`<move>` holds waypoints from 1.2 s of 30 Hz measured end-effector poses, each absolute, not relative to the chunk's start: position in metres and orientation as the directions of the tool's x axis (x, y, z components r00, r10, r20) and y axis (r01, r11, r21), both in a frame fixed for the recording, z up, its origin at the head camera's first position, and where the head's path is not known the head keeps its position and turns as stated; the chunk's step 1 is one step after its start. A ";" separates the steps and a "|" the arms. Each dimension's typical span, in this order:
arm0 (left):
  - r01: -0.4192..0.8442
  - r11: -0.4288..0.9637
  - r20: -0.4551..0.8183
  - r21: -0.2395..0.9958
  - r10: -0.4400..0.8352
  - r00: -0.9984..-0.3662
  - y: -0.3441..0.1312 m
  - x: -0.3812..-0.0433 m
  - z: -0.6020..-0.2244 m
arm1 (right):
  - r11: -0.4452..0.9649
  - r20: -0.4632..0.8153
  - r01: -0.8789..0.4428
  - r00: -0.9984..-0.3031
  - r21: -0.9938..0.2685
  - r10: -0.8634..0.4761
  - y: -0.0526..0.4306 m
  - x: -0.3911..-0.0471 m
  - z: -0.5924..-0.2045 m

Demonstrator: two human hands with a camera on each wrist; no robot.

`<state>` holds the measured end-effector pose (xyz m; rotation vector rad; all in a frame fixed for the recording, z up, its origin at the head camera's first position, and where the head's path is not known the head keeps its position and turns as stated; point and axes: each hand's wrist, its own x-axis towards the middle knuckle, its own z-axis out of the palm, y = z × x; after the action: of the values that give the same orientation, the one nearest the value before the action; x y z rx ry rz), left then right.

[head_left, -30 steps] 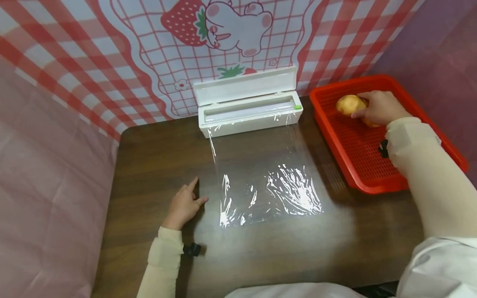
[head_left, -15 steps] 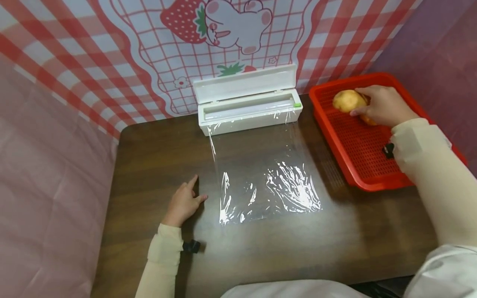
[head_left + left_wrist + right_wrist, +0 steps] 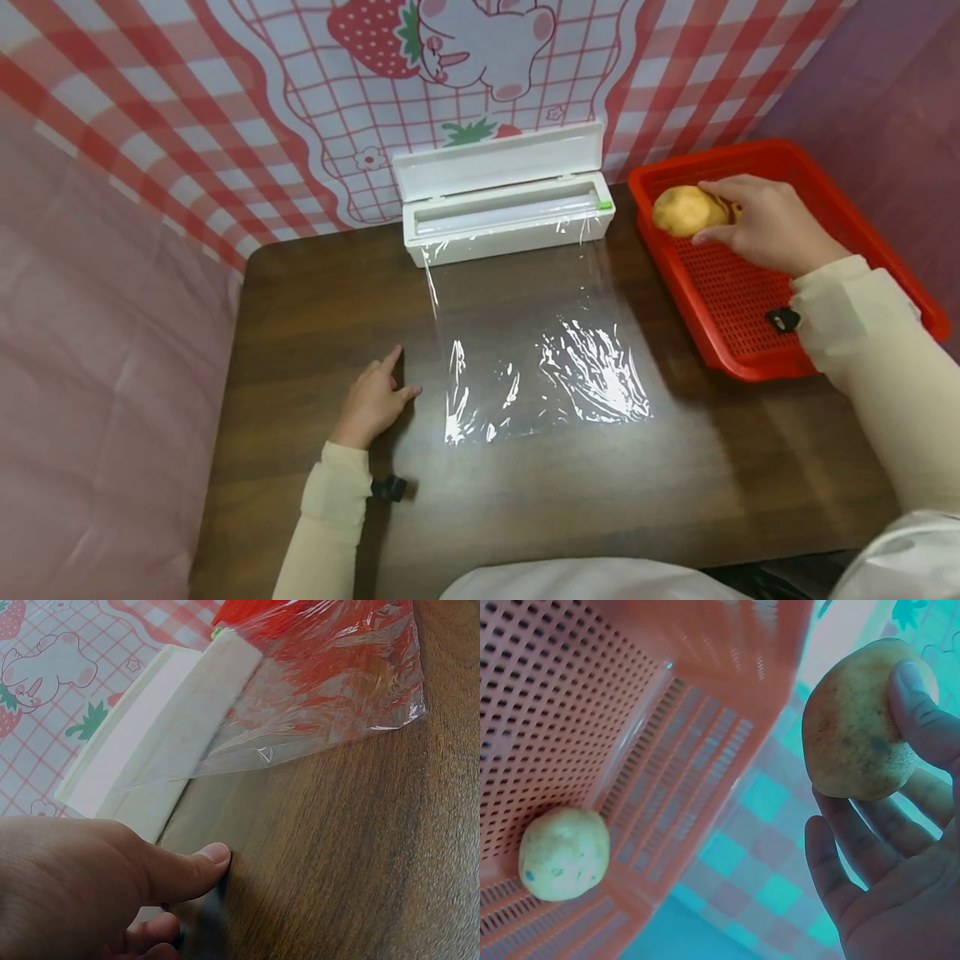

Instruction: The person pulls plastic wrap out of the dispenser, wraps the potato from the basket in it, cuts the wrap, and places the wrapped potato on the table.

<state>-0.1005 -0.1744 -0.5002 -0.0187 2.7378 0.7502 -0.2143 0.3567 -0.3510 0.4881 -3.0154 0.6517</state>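
My right hand grips a yellow potato between thumb and fingers, over the left side of a red plastic basket. The right wrist view shows that potato raised above the rim, while a second potato lies in the basket's corner. My left hand rests on the wooden table with index finger and thumb extended, just left of a sheet of clear cling film. The film runs out of a white dispenser box, its lid up and a roll inside.
A green slider sits at the box's right end. Behind the table hangs a red-and-white checked cloth. Pink cloth borders the left side. The basket stands at the table's right.
My right hand has lifted the potato and moved it left, towards the basket's near-left rim. The left hand stays in place, and the film lies as before.
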 end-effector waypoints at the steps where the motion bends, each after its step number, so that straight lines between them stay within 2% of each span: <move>1: -0.090 0.864 -0.291 0.496 0.067 -0.954 -0.174 -0.101 -0.500 | 0.860 0.094 -0.317 -0.948 -0.400 -0.306 0.354 -0.212 -0.351; 12: -0.091 0.866 -0.292 0.491 0.065 -0.954 -0.175 -0.100 -0.499 | 0.835 0.186 -0.402 -0.916 -0.377 -0.357 0.324 -0.183 -0.350; 22: -0.084 0.867 -0.289 0.490 0.071 -0.955 -0.175 -0.102 -0.500 | 0.753 0.320 -0.547 -0.833 -0.365 -0.451 0.290 -0.157 -0.359; 29: -0.084 0.865 -0.286 0.495 0.071 -0.956 -0.175 -0.102 -0.501 | 0.733 0.287 -0.534 -0.846 -0.423 -0.450 0.277 -0.144 -0.360; 36: -0.076 0.868 -0.278 0.491 0.073 -0.958 -0.176 -0.102 -0.502 | 0.724 0.303 -0.560 -0.828 -0.403 -0.472 0.270 -0.138 -0.363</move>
<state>-0.1024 -0.1757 -0.5019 -0.0027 2.7521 0.7402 -0.1377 0.2696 -0.3635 0.8300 -2.7482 0.7287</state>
